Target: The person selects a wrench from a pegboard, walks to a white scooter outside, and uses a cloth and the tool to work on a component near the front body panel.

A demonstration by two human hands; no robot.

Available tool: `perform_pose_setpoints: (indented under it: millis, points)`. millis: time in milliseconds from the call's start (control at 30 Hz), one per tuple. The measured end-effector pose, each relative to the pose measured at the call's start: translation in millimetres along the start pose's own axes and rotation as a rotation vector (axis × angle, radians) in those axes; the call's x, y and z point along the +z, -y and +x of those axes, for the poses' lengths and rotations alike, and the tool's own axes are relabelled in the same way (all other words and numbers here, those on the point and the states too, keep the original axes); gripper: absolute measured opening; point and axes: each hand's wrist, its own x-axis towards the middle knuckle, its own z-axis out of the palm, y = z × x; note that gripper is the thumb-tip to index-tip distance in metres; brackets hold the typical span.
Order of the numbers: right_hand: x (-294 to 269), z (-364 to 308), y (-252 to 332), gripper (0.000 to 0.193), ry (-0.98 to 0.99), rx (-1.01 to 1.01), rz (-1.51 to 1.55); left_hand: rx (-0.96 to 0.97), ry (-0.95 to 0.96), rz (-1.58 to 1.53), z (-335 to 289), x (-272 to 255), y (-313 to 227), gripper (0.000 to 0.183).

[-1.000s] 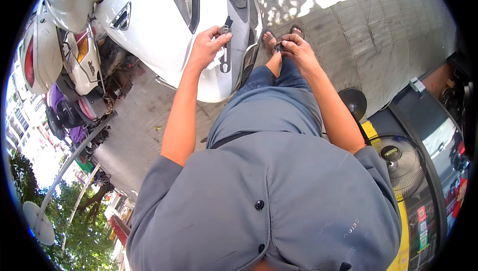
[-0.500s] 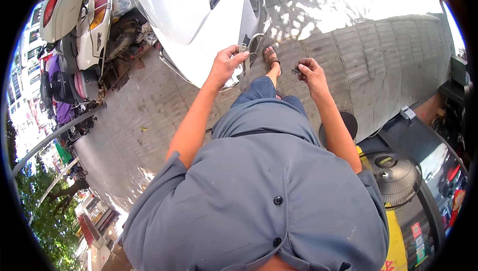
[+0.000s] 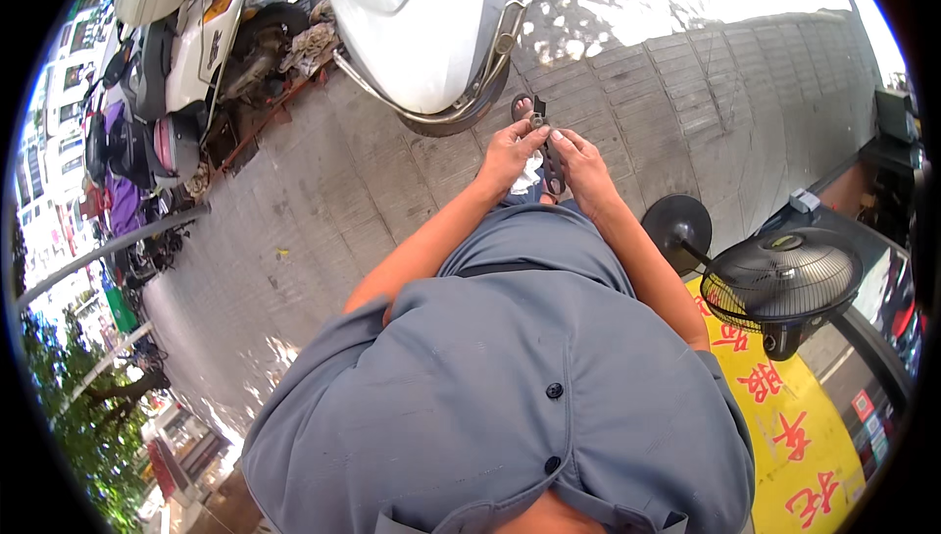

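From my distant seat I watch two bare hands meet in front of the waist, above the lap of the dark blue trousers (image 3: 572,206). Between them is a slim, dark, elongated implement (image 3: 555,179), apparently metal, with a round silvery fitting (image 3: 537,121) near its far end; its exact kind I can't make out. My left hand (image 3: 502,159) has its grip clamped on the implement, thumb and fingers pressing close to that fitting. My right hand (image 3: 582,167) brings its fingertips together against the implement's right side; I can't tell whether that grip pinches it or some small piece hidden there. A crumpled white scrap of paper or cloth (image 3: 528,173) hangs just beneath my left palm.

I judge the step in hand to be close two-handed handling around the fitting. To me the next move calls for a steady left grip, leaving the right fingertips to do the fine work, with the implement clear of the loose white scrap. The glossy white scooter front (image 3: 431,53) stands ahead to the left on the grey paving (image 3: 363,210), apart from both hands.
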Motion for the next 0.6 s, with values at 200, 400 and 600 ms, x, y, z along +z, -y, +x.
perform_pose_setpoints:
  millis: [200, 400, 600]
  points:
    - [76, -14, -33, 0.047, 0.187, 0.101, -0.102, 0.021, -0.214, -0.063, -74, -68, 4, 0.028]
    - [144, -3, -77, 0.045, 0.322, 0.240, -0.152, 0.150, -0.332, 0.144, -131, -147, 17, 0.027]
    - [262, 20, -150, 0.035, 0.371, 0.378, -0.204, 0.353, -0.493, 0.254, -189, -269, 31, 0.027]
